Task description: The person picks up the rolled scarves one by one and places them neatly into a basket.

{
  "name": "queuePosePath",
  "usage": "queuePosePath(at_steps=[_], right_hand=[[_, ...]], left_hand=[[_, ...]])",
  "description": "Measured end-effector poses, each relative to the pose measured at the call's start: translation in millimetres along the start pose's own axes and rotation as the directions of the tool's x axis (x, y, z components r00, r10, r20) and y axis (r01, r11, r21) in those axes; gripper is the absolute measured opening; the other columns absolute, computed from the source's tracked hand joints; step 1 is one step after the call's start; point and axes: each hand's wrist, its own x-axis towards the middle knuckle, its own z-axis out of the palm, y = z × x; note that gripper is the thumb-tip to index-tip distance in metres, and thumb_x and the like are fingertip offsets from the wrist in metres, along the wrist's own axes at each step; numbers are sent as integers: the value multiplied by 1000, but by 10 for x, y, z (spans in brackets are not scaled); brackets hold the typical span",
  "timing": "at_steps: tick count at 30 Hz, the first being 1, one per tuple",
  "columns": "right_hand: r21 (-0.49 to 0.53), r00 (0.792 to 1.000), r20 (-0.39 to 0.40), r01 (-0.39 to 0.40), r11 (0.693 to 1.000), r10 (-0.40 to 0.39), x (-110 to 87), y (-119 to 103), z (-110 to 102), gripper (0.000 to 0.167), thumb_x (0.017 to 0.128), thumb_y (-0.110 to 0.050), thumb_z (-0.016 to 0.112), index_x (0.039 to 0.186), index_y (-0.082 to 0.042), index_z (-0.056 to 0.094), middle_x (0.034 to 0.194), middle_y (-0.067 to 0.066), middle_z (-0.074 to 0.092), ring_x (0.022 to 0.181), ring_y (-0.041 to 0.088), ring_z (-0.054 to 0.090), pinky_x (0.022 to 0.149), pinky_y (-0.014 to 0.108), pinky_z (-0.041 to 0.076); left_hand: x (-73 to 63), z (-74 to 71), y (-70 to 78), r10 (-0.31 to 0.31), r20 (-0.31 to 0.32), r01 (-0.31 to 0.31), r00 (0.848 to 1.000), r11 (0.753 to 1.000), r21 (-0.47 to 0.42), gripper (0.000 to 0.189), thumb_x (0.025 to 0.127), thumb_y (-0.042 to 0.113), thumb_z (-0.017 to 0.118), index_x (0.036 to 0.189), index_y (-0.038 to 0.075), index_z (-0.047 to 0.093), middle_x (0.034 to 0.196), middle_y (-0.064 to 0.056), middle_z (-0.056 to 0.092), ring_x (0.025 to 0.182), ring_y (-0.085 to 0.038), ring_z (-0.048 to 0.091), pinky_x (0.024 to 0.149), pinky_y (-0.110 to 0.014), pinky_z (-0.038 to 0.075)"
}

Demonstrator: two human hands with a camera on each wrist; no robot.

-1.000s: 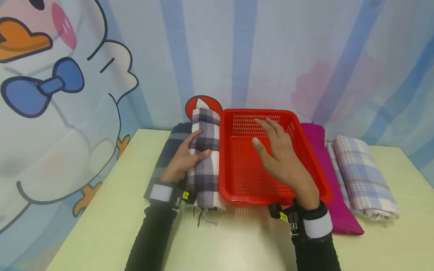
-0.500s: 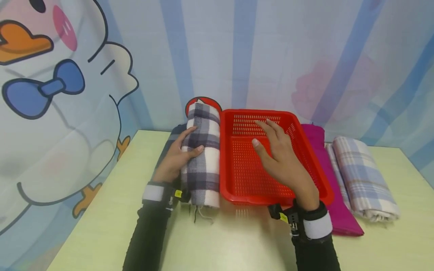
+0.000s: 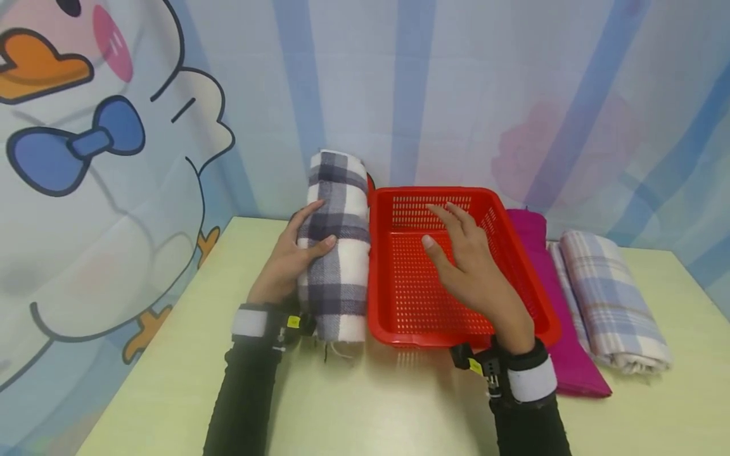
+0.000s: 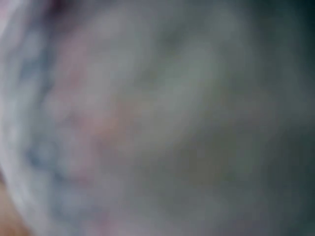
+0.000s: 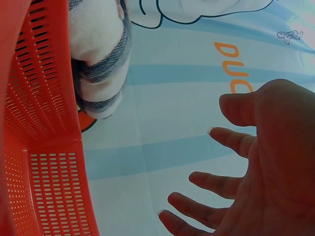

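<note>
My left hand [image 3: 288, 259] grips a folded purple-and-white checked scarf [image 3: 342, 253] from its left side, thumb on top. Lengthwise beside the basket's left wall, the scarf appears raised off the table, its short fringe at the near end. The left wrist view is filled by a blur of cloth too close to make out. Above the red plastic basket [image 3: 379, 323] hovers my right hand [image 3: 476, 266], fingers spread and holding nothing. In the right wrist view that hand [image 5: 266, 167] is apart from the basket wall [image 5: 59, 187], and the checked scarf [image 5: 103, 59] shows beyond.
Right of the basket lies a magenta folded cloth [image 3: 576, 361], partly under the basket's side. Farther right is a pale blue-and-white plaid folded cloth [image 3: 616, 301]. A cartoon-printed curtain [image 3: 353, 76] stands behind the pale yellow table [image 3: 365, 411].
My left hand has shifted left and up with the checked scarf, which looks larger and higher. The dark folded cloth beside it has gone out of sight. My right hand has barely moved.
</note>
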Motion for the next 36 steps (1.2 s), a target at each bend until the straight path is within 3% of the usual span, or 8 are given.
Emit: queuePosePath(at_steps=[11,17,36], right_hand=[[-1,1000,9,2,1000,-2,18,29,41,63,104,-33,48,159,-21,19,166,16,11,148,44,17,111,72,29],[-3,1000,17,-3,1000,3,20,25,39,65,104,-35,47,159,-20,17,166,16,10,148,45,16,111,72,29],[21,1000,26,-6,1000,6,19,61,50,66,103,-36,48,159,-20,17,166,16,12,147,43,19,109,71,34]], left_hand=[[-22,26,76,22,-79,-18,997,998,62,76,88,26,75,149,47,36,162,-5,25,142,-32,33,113,-54,33],[-36,37,103,30,-99,-25,995,998,56,75,88,27,75,148,48,36,161,-5,26,142,-32,34,113,-54,34],[-96,94,242,58,-95,-57,994,998,22,72,90,26,73,148,49,36,161,-4,27,139,-30,37,112,-52,34]])
